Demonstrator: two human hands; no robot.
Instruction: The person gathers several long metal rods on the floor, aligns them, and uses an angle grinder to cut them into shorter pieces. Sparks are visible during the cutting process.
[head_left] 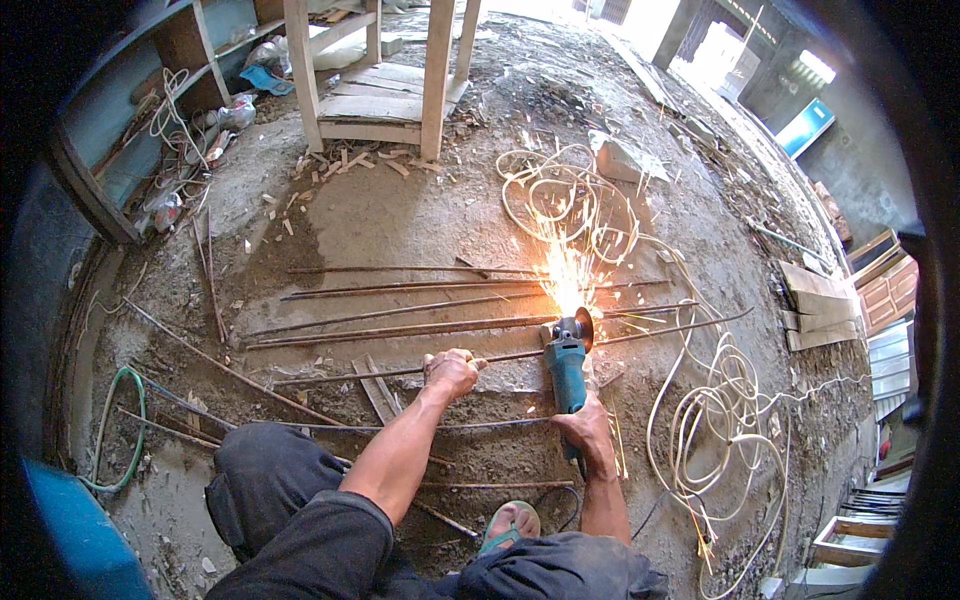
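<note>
My right hand is wrapped round the body of a teal angle grinder. The grinder's disc is at a rusty metal rod, and bright sparks fly away from me; the exact contact point is lost in glare. My left hand is closed round a thin metal rod left of the grinder. Beyond it, several more rusty rods lie roughly side by side across the ground. One long bent rod runs between my hands and knees.
Pale cable lies in loose coils at right and beyond the sparks. A wooden stand rises at the far left, with wood scraps around its legs. A green hose curves at left. My sandalled foot is below the rods.
</note>
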